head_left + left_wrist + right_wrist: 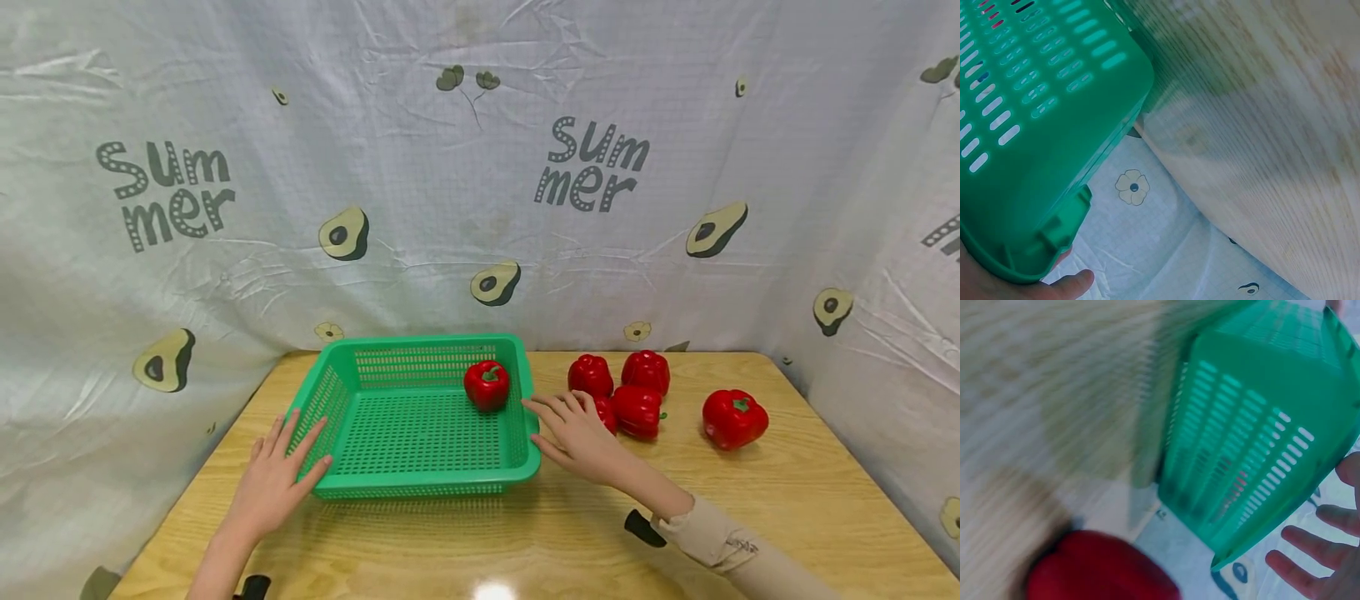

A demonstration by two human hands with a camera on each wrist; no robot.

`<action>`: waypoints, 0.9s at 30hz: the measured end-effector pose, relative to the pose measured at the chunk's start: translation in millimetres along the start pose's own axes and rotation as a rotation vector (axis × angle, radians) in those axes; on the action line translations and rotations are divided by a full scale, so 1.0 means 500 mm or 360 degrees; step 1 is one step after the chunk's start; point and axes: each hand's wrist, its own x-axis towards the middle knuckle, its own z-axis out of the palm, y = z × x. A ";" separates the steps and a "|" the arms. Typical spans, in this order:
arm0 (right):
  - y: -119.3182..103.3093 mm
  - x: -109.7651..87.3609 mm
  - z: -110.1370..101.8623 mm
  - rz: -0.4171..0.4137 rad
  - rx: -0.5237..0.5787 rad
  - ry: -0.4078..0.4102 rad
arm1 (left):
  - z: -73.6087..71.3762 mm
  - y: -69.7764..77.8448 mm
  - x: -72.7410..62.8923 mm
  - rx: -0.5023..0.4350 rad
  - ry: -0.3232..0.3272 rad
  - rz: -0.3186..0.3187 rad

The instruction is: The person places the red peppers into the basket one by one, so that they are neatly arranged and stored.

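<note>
A green plastic basket (420, 479) with slotted walls stands on the wooden table, and one red bell pepper (487, 386) sits inside near its right wall. My left hand (276, 483) rests at the basket's left rim, fingers spread and fairly straight; in the left wrist view its thumb (1072, 284) shows just beyond the rim corner. On the other side my right hand (581, 437) reaches toward the right rim with extended fingers, the fingertips (1294, 537) right beside it. Neither hand grips a pepper. Part of a red bell pepper (1100, 572) fills the lower right wrist view.
Right of the basket several red bell peppers (639, 410) lie close together, one partly hidden behind my right hand. Another pepper (735, 418) lies apart, farther right on the table (795, 492). A printed cloth (420, 183) hangs behind the table.
</note>
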 end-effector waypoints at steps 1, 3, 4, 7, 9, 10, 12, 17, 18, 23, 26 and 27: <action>0.003 -0.007 -0.001 -0.0012 -0.0019 0.0027 | 0.000 0.000 0.000 -0.0001 0.0000 -0.0001; 0.011 -0.021 -0.001 -0.0028 -0.0054 0.0067 | 0.000 0.000 -0.001 -0.0001 0.0004 -0.0001; 0.016 -0.029 -0.001 -0.0043 -0.0067 0.0086 | 0.000 0.001 -0.001 -0.0001 0.0004 -0.0001; 0.034 -0.052 0.002 -0.0069 -0.0093 0.0137 | 0.001 0.000 -0.002 0.0006 0.0007 0.0001; 0.045 -0.069 0.001 -0.0077 -0.0109 0.0137 | 0.004 -0.001 -0.006 0.0011 0.0004 0.0006; 0.051 -0.076 0.001 -0.0083 -0.0110 0.0134 | 0.005 -0.002 -0.007 0.0016 0.0005 0.0008; 0.061 -0.086 -0.005 -0.0077 -0.0121 0.0121 | 0.006 -0.003 -0.010 0.0024 0.0022 0.0026; 0.098 -0.095 -0.021 -0.0089 -0.0183 0.0135 | 0.002 -0.005 -0.006 0.0028 0.0080 0.0049; 0.106 -0.096 -0.022 -0.0093 -0.0191 0.0144 | 0.001 -0.005 -0.004 0.0027 0.0078 0.0047; 0.133 -0.109 -0.022 -0.0106 -0.0194 0.0099 | -0.001 -0.003 -0.002 0.0020 0.0022 0.0028; 0.140 -0.112 -0.018 -0.0097 -0.0194 0.0054 | 0.000 -0.003 -0.002 0.0013 0.0028 0.0031; 0.142 -0.112 -0.017 -0.0094 -0.0200 0.0042 | 0.000 -0.002 -0.001 0.0007 0.0030 0.0031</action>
